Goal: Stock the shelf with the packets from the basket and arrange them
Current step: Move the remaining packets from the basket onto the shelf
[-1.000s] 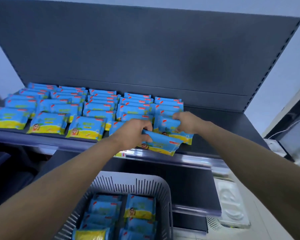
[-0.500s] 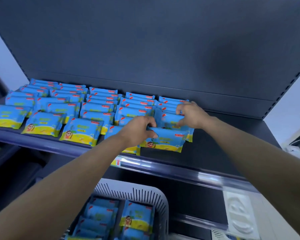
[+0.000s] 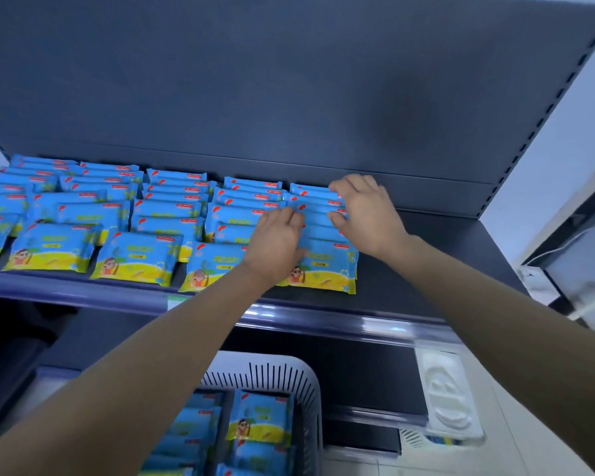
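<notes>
The left grip (image 3: 275, 242) lies loosely open, fingers flat against the rightmost column of packets (image 3: 323, 264). At its 2 o'clock the right grip (image 3: 366, 214) is spread, its bent fingertips touching the same column and clasping nothing. The packets are glossy, flat, blue-and-yellow pillows, overlapped in rows on the dark matte shelf (image 3: 409, 269). At 6 o'clock more of them lie in the slotted grey plastic basket (image 3: 299, 383).
</notes>
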